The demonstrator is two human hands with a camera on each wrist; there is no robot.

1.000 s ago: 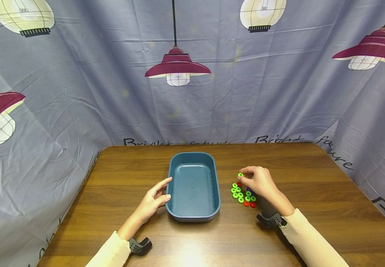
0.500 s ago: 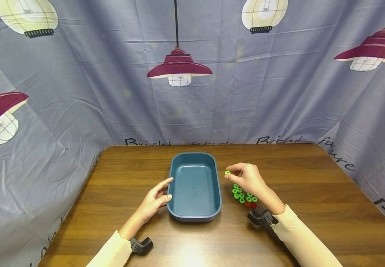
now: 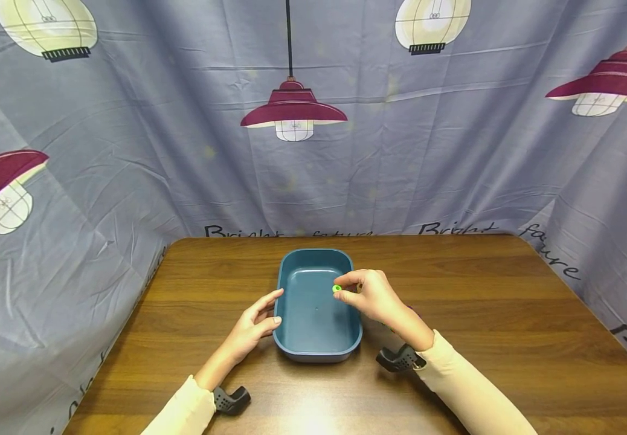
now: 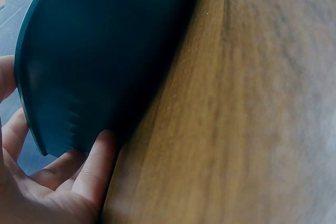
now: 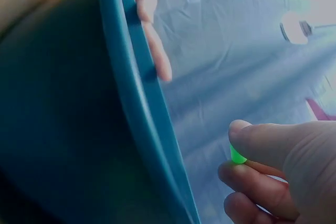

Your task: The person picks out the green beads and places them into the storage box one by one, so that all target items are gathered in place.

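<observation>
A blue rectangular bin (image 3: 316, 355) stands upright on the wooden table, with its bare floor showing in the head view. At its left side, my left hand (image 3: 250, 326) holds the rim: thumb and index finger reach over the edge, while other fingers lie against the outer wall (image 4: 73, 98). Between thumb and fingertips my right hand (image 3: 376, 296) pinches a small green ring (image 3: 337, 289). That hand is over the bin's right rim, with the ring above the inside. From the right wrist view, the green ring (image 5: 238, 157) is partly covered by the thumb.
Behind the right wrist, slivers of the small rings (image 3: 414, 310) show; most are hidden by the forearm. The wooden table (image 3: 498, 302) reaches back to a grey-blue curtain (image 3: 313, 181) with printed lamps. Dark straps (image 3: 400, 357) sit on both wrists.
My right hand has carried the green ring leftward from the group of rings to above the bin. The left hand stays at the bin's left rim.
</observation>
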